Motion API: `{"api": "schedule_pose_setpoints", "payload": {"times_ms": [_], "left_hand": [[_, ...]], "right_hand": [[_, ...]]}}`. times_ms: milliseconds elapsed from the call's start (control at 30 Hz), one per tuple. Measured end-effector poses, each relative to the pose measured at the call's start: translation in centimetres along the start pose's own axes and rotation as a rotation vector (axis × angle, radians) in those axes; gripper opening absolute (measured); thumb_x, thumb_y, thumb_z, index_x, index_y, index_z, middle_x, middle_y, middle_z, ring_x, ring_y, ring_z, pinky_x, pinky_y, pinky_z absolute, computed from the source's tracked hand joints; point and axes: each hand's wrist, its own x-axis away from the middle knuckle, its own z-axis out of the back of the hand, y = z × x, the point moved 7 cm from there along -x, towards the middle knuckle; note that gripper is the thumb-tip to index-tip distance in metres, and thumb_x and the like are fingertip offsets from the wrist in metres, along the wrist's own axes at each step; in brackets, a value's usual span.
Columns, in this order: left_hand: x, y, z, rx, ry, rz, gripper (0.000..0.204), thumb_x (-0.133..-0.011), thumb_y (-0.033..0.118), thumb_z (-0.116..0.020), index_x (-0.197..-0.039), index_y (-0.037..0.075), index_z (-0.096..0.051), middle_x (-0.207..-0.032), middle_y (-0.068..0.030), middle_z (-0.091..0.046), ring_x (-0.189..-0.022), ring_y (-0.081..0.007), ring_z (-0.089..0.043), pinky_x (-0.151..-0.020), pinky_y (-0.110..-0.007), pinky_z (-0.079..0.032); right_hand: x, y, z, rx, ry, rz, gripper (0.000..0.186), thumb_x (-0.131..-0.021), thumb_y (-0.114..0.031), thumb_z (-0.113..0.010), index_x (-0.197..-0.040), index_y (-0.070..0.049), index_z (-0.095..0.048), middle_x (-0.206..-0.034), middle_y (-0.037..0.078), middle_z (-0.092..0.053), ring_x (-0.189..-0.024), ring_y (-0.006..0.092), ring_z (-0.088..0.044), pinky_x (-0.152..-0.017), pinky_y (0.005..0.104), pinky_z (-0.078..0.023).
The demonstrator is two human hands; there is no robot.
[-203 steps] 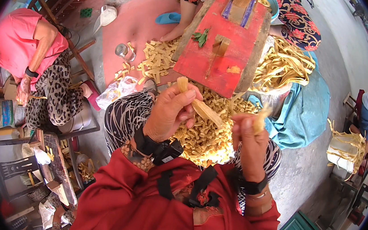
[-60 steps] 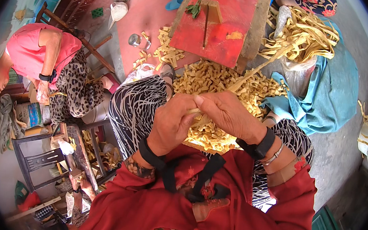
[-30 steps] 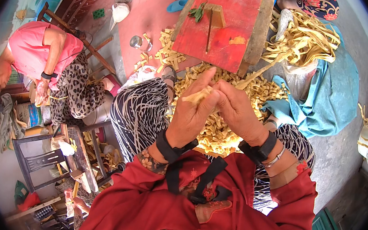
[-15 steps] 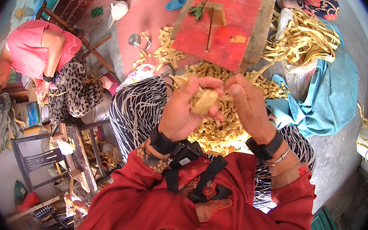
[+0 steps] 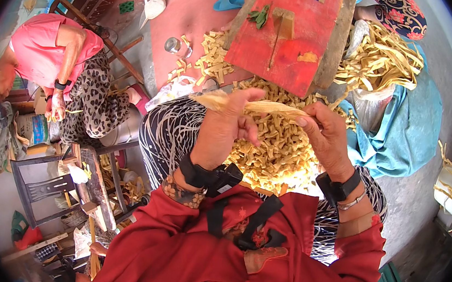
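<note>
A pale yellow strip of dried leaf or fibre (image 5: 273,109) is stretched almost level between my hands. My left hand (image 5: 219,126) grips it between thumb and forefinger, its loose end sticking out to the left and its other fingers half curled. At the strip's other end, my right hand (image 5: 326,138) pinches it between thumb and fingers. Below and behind the strip, a large heap of small folded yellow pieces (image 5: 274,154) lies between my knees.
Ahead stands a red board (image 5: 301,50) with an upright wooden piece. A bundle of long yellow strips (image 5: 386,61) tops a bag beside teal cloth (image 5: 397,137). Left are a glass jar (image 5: 175,46), a seated person in pink (image 5: 43,47) and a dark chair (image 5: 44,191).
The small folded yellow piece at my left fingers no longer shows; a long strip now spans my hands. My right hand has moved away to the right and slightly down.
</note>
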Motion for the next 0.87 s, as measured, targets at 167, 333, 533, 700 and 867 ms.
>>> {"api": "schedule_pose_setpoints", "payload": {"times_ms": [167, 333, 533, 700, 867], "left_hand": [[-0.3, -0.6, 0.7, -0.185, 0.049, 0.039, 0.031, -0.093, 0.029, -0.053, -0.104, 0.000, -0.054, -0.063, -0.0014, -0.051, -0.045, -0.0044, -0.040, -0.041, -0.019, -0.038], [-0.6, -0.4, 0.2, -0.117, 0.047, 0.043, 0.019, -0.090, 0.018, -0.059, -0.096, 0.001, -0.055, -0.062, 0.0006, -0.049, -0.043, -0.0036, -0.039, -0.039, -0.018, -0.036], [-0.8, 0.7, 1.5, 0.048, -0.010, -0.017, 0.011, -0.086, 0.009, -0.061, -0.094, 0.004, -0.056, -0.063, 0.0016, -0.048, -0.045, -0.0039, -0.038, -0.039, -0.019, -0.034], [-3.4, 4.7, 8.3, 0.530, 0.146, -0.082, 0.011, -0.090, 0.014, -0.056, -0.082, 0.009, -0.051, -0.061, 0.0053, -0.042, -0.044, -0.0025, -0.033, -0.038, -0.018, -0.029], [-2.0, 12.2, 5.4, -0.030, 0.324, -0.324, 0.022, -0.091, 0.021, -0.057, -0.079, 0.011, -0.043, -0.057, 0.0056, -0.032, -0.045, -0.0033, -0.032, -0.037, -0.016, -0.030]], "right_hand": [[0.1, 0.1, -1.8, -0.010, -0.147, -0.061, 0.020, -0.087, -0.019, -0.062, -0.094, -0.002, -0.056, -0.072, 0.008, -0.052, -0.064, 0.0183, -0.049, -0.059, 0.0294, -0.041], [-0.2, -0.5, -3.1, -0.085, -0.188, -0.039, 0.020, -0.089, -0.022, -0.058, -0.091, -0.003, -0.054, -0.069, 0.011, -0.050, -0.060, 0.0231, -0.049, -0.056, 0.0320, -0.040], [-0.5, -2.6, -2.7, 0.124, -0.306, 0.046, 0.027, -0.092, -0.025, -0.052, -0.078, -0.003, -0.049, -0.064, 0.014, -0.043, -0.057, 0.0321, -0.048, -0.051, 0.0360, -0.037], [-1.8, -2.1, 1.8, 0.026, -0.036, 0.146, 0.027, -0.093, -0.024, -0.052, -0.074, -0.004, -0.052, -0.061, 0.005, -0.048, -0.054, 0.0181, -0.049, -0.049, 0.0310, -0.034], [-4.6, -2.6, 5.3, 0.003, 0.255, 0.080, 0.030, -0.095, -0.032, -0.050, -0.082, -0.005, -0.055, -0.057, -0.008, -0.037, -0.048, 0.0011, -0.029, -0.044, 0.0193, -0.021]]}}
